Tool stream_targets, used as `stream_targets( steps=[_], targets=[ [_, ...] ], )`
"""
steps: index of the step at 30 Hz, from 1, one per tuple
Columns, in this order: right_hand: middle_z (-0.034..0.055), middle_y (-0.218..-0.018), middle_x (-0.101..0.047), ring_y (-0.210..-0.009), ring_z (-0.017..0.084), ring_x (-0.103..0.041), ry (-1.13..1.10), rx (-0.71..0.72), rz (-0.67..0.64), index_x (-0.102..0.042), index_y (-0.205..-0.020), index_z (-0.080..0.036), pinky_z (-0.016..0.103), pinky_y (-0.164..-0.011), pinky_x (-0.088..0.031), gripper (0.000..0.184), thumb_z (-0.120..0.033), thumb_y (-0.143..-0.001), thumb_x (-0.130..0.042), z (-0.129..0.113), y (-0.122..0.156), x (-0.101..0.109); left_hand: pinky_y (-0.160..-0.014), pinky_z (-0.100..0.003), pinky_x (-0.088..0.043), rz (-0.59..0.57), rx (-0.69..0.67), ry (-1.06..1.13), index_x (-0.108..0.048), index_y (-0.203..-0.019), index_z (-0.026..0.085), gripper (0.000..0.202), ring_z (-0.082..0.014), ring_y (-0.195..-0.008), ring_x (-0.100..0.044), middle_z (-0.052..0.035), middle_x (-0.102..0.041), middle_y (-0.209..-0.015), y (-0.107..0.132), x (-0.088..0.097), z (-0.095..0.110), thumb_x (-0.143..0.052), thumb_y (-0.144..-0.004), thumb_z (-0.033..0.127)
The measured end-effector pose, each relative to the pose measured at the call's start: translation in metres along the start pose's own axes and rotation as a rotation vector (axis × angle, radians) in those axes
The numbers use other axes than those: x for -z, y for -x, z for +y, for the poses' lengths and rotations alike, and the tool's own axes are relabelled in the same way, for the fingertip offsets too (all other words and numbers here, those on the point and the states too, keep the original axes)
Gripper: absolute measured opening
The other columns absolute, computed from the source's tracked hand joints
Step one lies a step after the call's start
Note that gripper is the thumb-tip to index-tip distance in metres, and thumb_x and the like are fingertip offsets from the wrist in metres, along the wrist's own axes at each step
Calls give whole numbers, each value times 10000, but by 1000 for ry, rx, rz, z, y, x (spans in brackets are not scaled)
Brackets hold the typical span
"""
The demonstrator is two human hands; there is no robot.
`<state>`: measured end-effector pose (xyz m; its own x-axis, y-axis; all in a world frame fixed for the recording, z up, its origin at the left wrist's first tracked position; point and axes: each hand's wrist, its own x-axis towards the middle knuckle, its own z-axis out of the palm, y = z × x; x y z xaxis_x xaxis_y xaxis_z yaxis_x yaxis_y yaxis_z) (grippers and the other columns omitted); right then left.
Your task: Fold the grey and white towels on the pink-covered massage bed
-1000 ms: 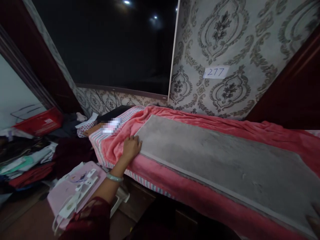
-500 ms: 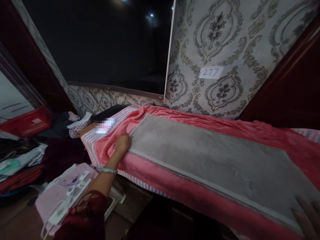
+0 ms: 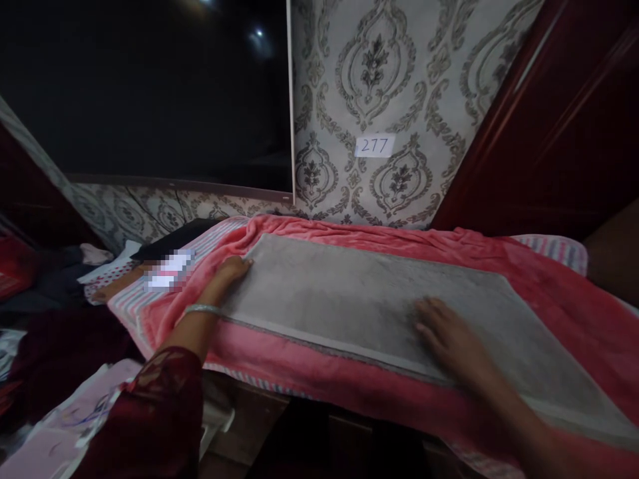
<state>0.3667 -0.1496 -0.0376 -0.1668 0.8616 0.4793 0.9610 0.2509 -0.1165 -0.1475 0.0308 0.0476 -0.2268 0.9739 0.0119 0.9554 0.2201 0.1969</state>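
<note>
A long grey cloth [image 3: 349, 293] lies flat on a pink fleece blanket [image 3: 309, 372] that covers a raised surface. My left hand [image 3: 230, 271] rests at the grey cloth's left end, fingers stretched flat along its edge. My right hand [image 3: 446, 336] lies palm down on the middle of the grey cloth, fingers spread. Neither hand holds anything. A light bangle [image 3: 201, 309] circles my left wrist, above a dark red patterned sleeve [image 3: 150, 419].
A striped sheet [image 3: 559, 249] shows under the blanket. Patterned wallpaper with a "277" label [image 3: 374, 145] and a dark screen [image 3: 150, 93] stand behind. Piled clothes [image 3: 54, 339] and a pink case [image 3: 60, 439] sit at the left. Dark red wood [image 3: 559, 133] rises at the right.
The view has swung right. My right hand has come from the frame's right edge onto the middle of the grey cloth. My left hand has flattened along the cloth's left end.
</note>
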Motion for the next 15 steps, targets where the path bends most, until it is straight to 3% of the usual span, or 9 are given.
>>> stream_targets(
  steps=[3, 6, 9, 15],
  targets=[
    [151, -1558, -426, -1430, 342, -406, -123, 165, -174, -551, -1433, -233, 578, -1131, -381, 504, -407, -971, -451, -76, -56, -16, -835, -307, -506, -2, 6, 4, -705, -1077, 33, 440, -277, -1047, -688, -234, -720, -1108, -11, 2, 14, -473, -923, 373],
    [126, -1631, -295, -1504, 325, -263, -193, 226, -342, -437, -1526, -259, 575, -1186, -275, 561, -425, -991, -462, -124, -88, -29, -839, -316, -503, 54, 23, 10, -680, -1125, 49, 468, -279, -1104, -666, -232, -698, -1176, -14, -3, 20, -397, -964, 386],
    [84, -1661, -212, -1536, 323, -147, -239, 268, -447, -387, -1549, -301, 604, -1210, -164, 591, -508, -1000, -449, -143, -96, -40, -834, -330, -504, 104, 43, 16, -667, -1120, 66, 446, -279, -1097, -666, -236, -689, -1188, -13, -13, 20, -362, -977, 357],
    [37, -1668, -182, -1548, 316, -67, -297, 301, -507, -354, -1556, -347, 627, -1213, -74, 598, -560, -1001, -418, -141, -91, -46, -827, -378, -508, 176, 115, 42, -621, -1184, 86, 490, -308, -1092, -671, -234, -697, -1158, -7, -28, 15, -248, -1007, 350]
  ],
)
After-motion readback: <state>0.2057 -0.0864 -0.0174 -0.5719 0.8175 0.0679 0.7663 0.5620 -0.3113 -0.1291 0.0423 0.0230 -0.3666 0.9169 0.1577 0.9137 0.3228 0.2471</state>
